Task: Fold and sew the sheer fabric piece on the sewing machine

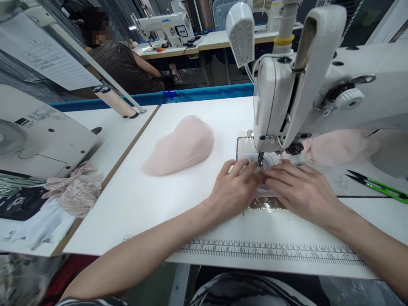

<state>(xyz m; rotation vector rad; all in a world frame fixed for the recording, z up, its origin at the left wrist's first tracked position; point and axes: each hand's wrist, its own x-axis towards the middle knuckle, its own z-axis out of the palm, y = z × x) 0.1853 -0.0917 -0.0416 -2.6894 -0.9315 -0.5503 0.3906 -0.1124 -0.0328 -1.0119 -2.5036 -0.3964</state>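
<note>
Below the presser foot [260, 158] of a white sewing machine [274, 93], my two hands almost meet. My left hand [234, 185] comes in from the left, its fingers bent and the tips pressed together beside the foot. Close against it, my right hand [298, 187] has its fingers drawn together, pointing left. Whatever is between the fingertips is small or hidden, and I cannot make it out. A sheer pale pink fabric piece [185, 146] lies flat on the white table left of my hands. More pink fabric [338, 146] rests under the machine arm.
Green-handled thread snips [382, 186] lie to the right. A printed ruler [270, 250] runs along the front edge. Another machine [38, 131] and gathered beige trim [78, 187] are at left. Behind the table, a person [121, 63] sits near a JUKI machine [165, 29].
</note>
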